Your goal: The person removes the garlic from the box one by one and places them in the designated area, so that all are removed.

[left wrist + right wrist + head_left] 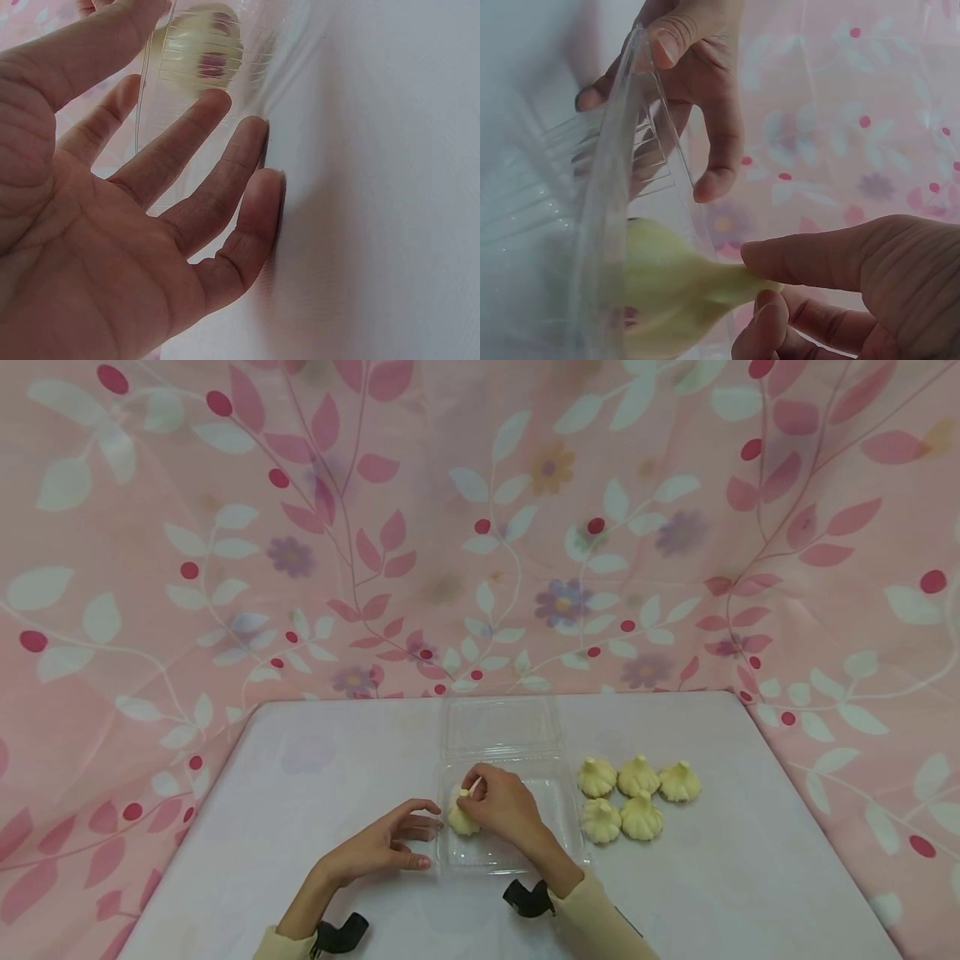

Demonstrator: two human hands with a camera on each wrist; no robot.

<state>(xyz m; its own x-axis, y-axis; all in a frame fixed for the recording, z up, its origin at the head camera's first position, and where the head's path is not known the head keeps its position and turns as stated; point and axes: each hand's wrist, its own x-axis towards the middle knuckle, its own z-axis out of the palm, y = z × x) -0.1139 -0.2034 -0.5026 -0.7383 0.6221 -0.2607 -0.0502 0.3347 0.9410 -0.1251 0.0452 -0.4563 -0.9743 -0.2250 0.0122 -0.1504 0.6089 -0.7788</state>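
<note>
A clear plastic clamshell box (517, 867) lies with its lid (502, 727) folded back on the white table. My right hand (504, 806) pinches a pale garlic bulb (459, 820) by its stem, at the left side of the box's base. In the right wrist view, thumb and fingers grip the stem of the garlic bulb (667, 289), whose round body is inside the box wall. My left hand (378, 847) is beside the box's left wall with loosely bent fingers and holds nothing. Whether its fingertips touch the wall I cannot tell.
Several more garlic bulbs (640, 814) stand in two rows on the table, just right of the box. Behind the table (300, 760) hangs a pink floral cloth (420, 527). A black wrist device (527, 899) sits by each sleeve.
</note>
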